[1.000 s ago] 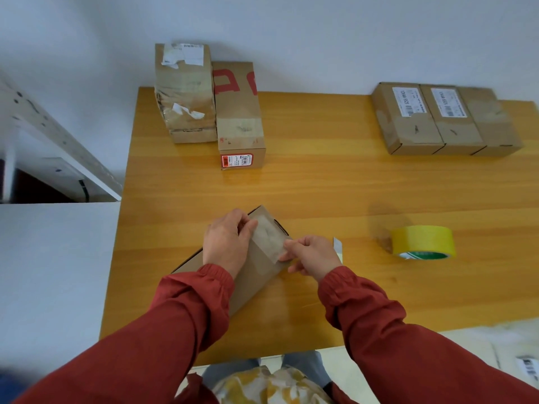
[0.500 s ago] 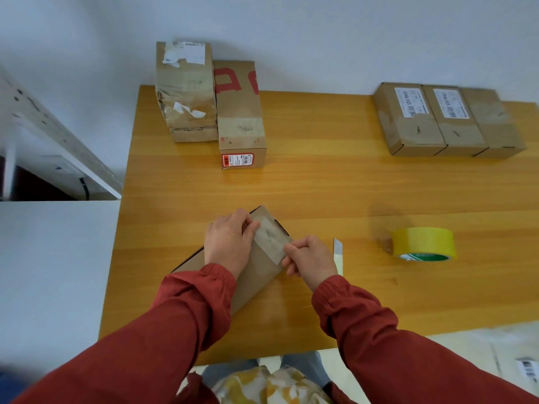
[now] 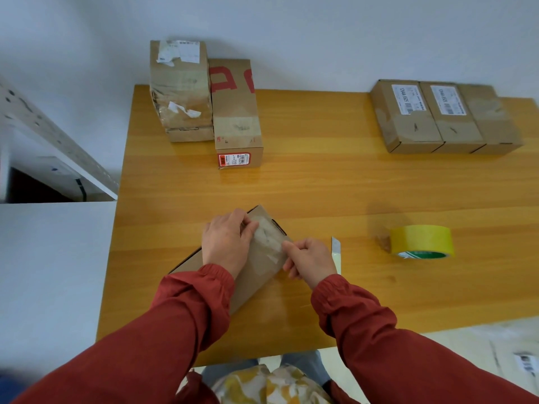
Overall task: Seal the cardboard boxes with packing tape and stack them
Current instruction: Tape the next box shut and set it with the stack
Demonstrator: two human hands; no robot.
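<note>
- The right hand's (image 3: 310,259) fingers were curled, thumb tip on the 4 o'clock end of the tape strip (image 3: 267,243), seemingly pinching it down over the box edge.
- The left hand (image 3: 226,243) lay on top with its fingers bent over the strip's 10 o'clock end, gripping the cardboard box (image 3: 253,282) to steady it.
- That box lay skewed on the table (image 3: 320,188) directly in front of the person, its long axis running from 7 to 1 o'clock.
- Just beside the right hand at 3 o'clock lay a cutter (image 3: 336,252). Farther out at 3 o'clock sat the yellow tape roll (image 3: 421,240).
- At 11 o'clock stood a box pile (image 3: 180,88) touching a red-printed box (image 3: 236,112). At 1 o'clock three labelled boxes (image 3: 446,118) sat side by side.
- Step, as I judged it: smoothing a cut strip over the flap seam, so sealing was nearly done for this box.
- The next move would call for firm rubbing along the strip's ends, then carrying the box to a pile.
- Compared with a second earlier, the right wrist had shifted toward 7 o'clock, uncovering more of the cutter. The left hand, the box and the roll had stayed put.
</note>
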